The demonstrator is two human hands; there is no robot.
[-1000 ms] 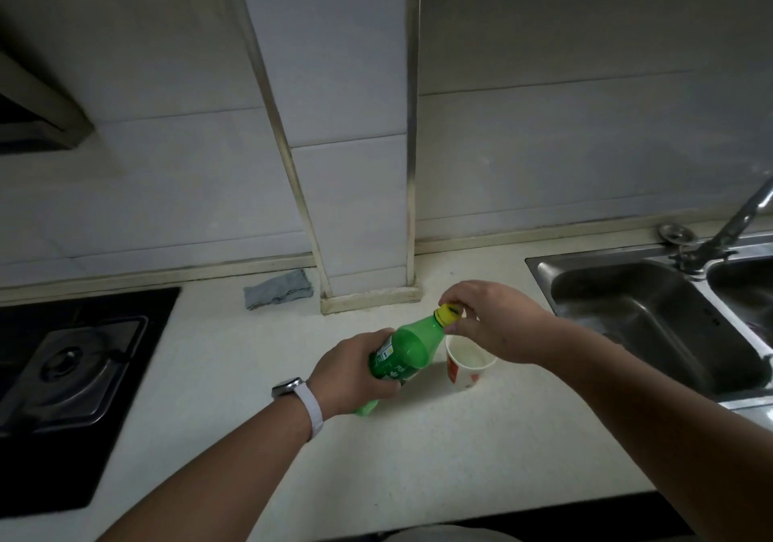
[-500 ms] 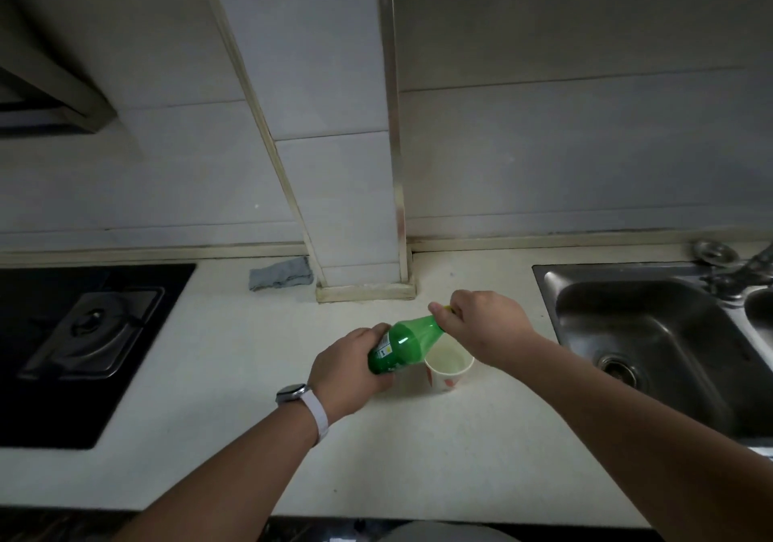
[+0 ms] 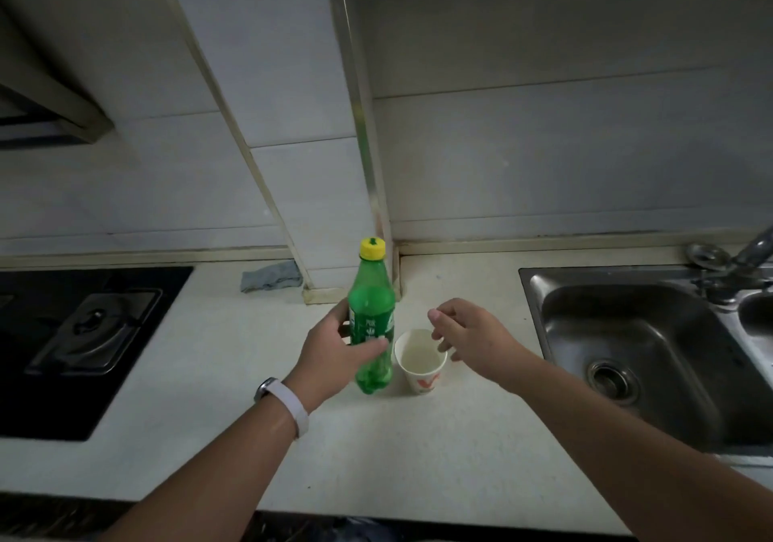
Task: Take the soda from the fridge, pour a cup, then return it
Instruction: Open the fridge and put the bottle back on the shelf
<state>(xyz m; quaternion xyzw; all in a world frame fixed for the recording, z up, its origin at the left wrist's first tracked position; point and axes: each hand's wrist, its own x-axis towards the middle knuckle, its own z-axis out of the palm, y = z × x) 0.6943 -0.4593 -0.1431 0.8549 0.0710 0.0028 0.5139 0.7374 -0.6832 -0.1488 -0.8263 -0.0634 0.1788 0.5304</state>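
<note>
A green soda bottle [image 3: 371, 311] with a yellow cap stands upright on the white counter [image 3: 376, 449]. My left hand [image 3: 334, 353] is wrapped around its lower half. Just right of the bottle sits a small white paper cup [image 3: 422, 378] with a red mark, holding pale liquid. My right hand [image 3: 464, 334] hovers over the cup's right rim, fingers loosely apart, holding nothing. The cap is on the bottle.
A black gas hob [image 3: 79, 332] lies at the left. A steel sink [image 3: 636, 349] with a tap [image 3: 748, 253] fills the right. A grey cloth [image 3: 272, 276] rests by the tiled wall column [image 3: 318, 165] behind the bottle.
The bottle went from tilted, with my right hand at its cap, to upright on the counter. My right hand let go of the cap and drew back over the cup.
</note>
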